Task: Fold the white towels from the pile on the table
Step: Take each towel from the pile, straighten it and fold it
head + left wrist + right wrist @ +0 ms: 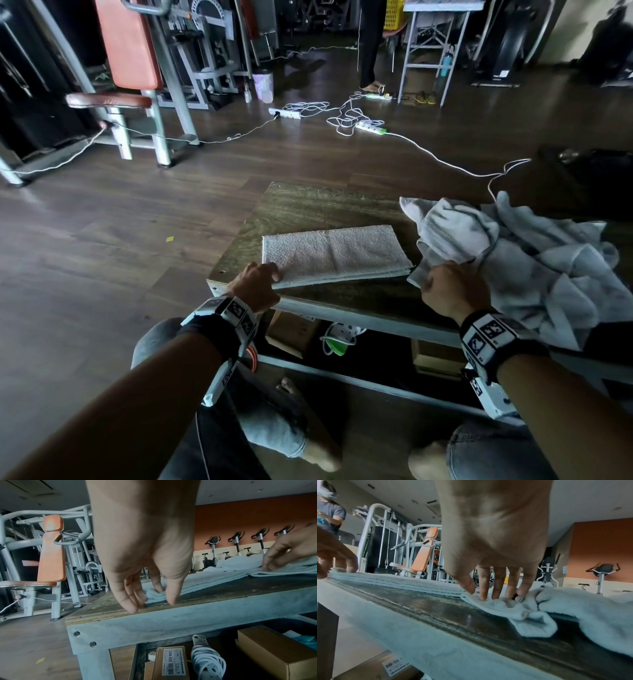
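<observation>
A white towel folded into a long rectangle (pixel 335 253) (pixel 205 577) (pixel 393 580) lies flat on the wooden table (pixel 308 205). My left hand (pixel 274 274) (pixel 154 601) is at its near left corner, with the index finger on top and the thumb against the front edge, pinching the layers. A crumpled pile of white towels (pixel 548 274) (pixel 590 608) covers the table's right side. My right hand (pixel 428 282) (pixel 488 595) holds a loose towel's edge (pixel 505 605), thumb and fingertips dug in, just right of the folded towel's near right corner.
Cardboard boxes (pixel 274 649) and a coiled white power strip (pixel 207 662) sit on the shelf under the table. Beyond the table's far edge, white cords (pixel 342 116) trail over the floor. An orange-padded gym machine (pixel 137 68) stands at the far left. A person (pixel 370 44) stands further back.
</observation>
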{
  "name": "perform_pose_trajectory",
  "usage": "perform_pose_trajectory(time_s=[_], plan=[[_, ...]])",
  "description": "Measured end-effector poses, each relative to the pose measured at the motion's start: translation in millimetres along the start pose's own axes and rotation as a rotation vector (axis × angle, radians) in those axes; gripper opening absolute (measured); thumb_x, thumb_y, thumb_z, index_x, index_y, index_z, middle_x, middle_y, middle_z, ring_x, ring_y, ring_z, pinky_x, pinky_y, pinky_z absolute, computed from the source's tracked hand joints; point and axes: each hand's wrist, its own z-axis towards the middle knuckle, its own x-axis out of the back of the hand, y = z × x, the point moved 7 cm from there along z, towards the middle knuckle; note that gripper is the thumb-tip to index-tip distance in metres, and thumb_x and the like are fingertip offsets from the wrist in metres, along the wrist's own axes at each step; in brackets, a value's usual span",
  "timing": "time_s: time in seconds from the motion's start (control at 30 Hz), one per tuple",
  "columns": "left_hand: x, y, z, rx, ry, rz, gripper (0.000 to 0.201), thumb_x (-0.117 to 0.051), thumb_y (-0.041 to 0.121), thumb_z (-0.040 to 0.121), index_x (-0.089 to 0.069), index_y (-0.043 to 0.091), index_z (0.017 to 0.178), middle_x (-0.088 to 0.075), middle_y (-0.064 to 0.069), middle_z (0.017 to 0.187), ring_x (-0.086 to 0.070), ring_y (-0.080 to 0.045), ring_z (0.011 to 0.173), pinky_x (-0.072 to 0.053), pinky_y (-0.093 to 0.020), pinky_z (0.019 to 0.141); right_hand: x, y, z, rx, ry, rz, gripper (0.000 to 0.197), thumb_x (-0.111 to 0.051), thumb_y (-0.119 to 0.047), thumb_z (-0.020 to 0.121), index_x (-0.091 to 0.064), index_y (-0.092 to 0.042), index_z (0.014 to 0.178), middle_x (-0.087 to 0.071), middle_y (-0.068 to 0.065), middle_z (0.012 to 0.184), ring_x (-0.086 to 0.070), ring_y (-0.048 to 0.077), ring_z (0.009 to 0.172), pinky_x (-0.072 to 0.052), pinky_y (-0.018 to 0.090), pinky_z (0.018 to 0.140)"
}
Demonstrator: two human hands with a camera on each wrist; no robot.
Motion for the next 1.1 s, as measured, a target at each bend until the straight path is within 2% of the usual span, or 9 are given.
perform_pose_trajectory(time_s=[0.07, 0.13, 0.27, 0.33, 0.43, 0.57, 0.77, 0.93, 1.1], plan=[[2, -1, 0, -0.003, 0.021, 0.006, 0.026, -0.070, 0.021, 0.075, -0.054, 0.038, 0.085, -0.066, 0.005, 0.099, -0.064, -0.016, 0.092, -0.055, -0.036, 0.084, 2, -10, 1, 0.028, 0.050, 0.032, 0.006, -0.059, -0.029, 0.083, -0.058, -0.029, 0.077, -0.064, -0.002, 0.102, -0.057, 0.029, 0.103, -0.049, 0.047, 0.093], [2, -3, 0, 0.028, 0.029, 0.015, 0.024, -0.071, 0.028, 0.076, -0.051, 0.039, 0.083, -0.065, 0.004, 0.098, -0.064, -0.018, 0.092, -0.055, -0.038, 0.082, -2, -19, 4, 0.055, 0.058, 0.066, 0.007, -0.053, -0.027, 0.089, -0.060, -0.024, 0.088, -0.062, 0.001, 0.108, -0.054, 0.030, 0.105, -0.050, 0.041, 0.084], [6, -9, -2, 0.143, 0.102, -0.038, 0.033, -0.062, 0.038, 0.084, -0.049, 0.014, 0.102, -0.058, -0.003, 0.090, -0.058, -0.023, 0.079, -0.046, -0.032, 0.064, -11, -23, 20, 0.009, 0.005, 0.141, 0.016, -0.052, -0.031, 0.090, -0.058, -0.017, 0.085, -0.062, 0.010, 0.105, -0.055, 0.033, 0.104, -0.053, 0.042, 0.081], [5, -15, -2, 0.236, 0.092, -0.073, 0.042, -0.057, 0.047, 0.086, -0.051, 0.008, 0.099, -0.057, -0.008, 0.087, -0.057, -0.026, 0.076, -0.042, -0.029, 0.062, -14, -24, 28, -0.006, -0.019, 0.143, 0.024, -0.048, -0.035, 0.093, -0.059, -0.017, 0.081, -0.062, 0.013, 0.104, -0.054, 0.035, 0.106, -0.052, 0.042, 0.084], [2, -22, 1, 0.288, 0.089, -0.098, 0.055, -0.048, 0.063, 0.086, -0.053, 0.009, 0.076, -0.066, -0.012, 0.086, -0.061, -0.026, 0.070, -0.045, -0.028, 0.059, -14, -25, 38, -0.016, -0.026, 0.151, 0.034, -0.045, -0.040, 0.094, -0.064, -0.016, 0.079, -0.064, 0.016, 0.104, -0.053, 0.038, 0.105, -0.051, 0.042, 0.087], [5, -24, 1, 0.352, 0.104, -0.164, 0.058, -0.042, 0.064, 0.091, -0.055, 0.008, 0.083, -0.056, -0.010, 0.084, -0.053, -0.024, 0.072, -0.041, -0.028, 0.061, -15, -23, 48, -0.042, -0.057, 0.175, 0.037, -0.047, -0.043, 0.093, -0.064, -0.015, 0.076, -0.067, 0.014, 0.102, -0.055, 0.039, 0.106, -0.052, 0.043, 0.088], [4, -31, 2, 0.374, 0.150, -0.210, 0.076, -0.041, 0.081, 0.077, -0.051, 0.006, 0.068, -0.067, -0.014, 0.085, -0.066, -0.031, 0.076, -0.053, -0.035, 0.065, -12, -25, 53, -0.072, -0.020, 0.207, 0.025, -0.053, -0.035, 0.088, -0.066, -0.014, 0.084, -0.069, 0.007, 0.097, -0.060, 0.035, 0.100, -0.055, 0.043, 0.082], [16, -39, 1, 0.416, 0.197, -0.207, 0.048, -0.071, 0.054, 0.071, -0.069, 0.011, 0.092, -0.068, -0.012, 0.099, -0.065, -0.031, 0.092, -0.050, -0.032, 0.074, 0, -25, 53, -0.076, 0.026, 0.275, 0.027, -0.052, -0.031, 0.085, -0.060, -0.011, 0.069, -0.066, 0.007, 0.073, -0.064, 0.032, 0.077, -0.057, 0.038, 0.071], [21, -42, 2, 0.375, 0.205, -0.256, 0.043, -0.072, 0.049, 0.069, -0.068, 0.007, 0.077, -0.070, -0.014, 0.085, -0.066, -0.030, 0.080, -0.050, -0.030, 0.066, -1, -23, 53, -0.076, -0.015, 0.269, 0.023, -0.058, -0.031, 0.078, -0.060, -0.012, 0.066, -0.063, 0.002, 0.065, -0.062, 0.027, 0.068, -0.055, 0.033, 0.065]])
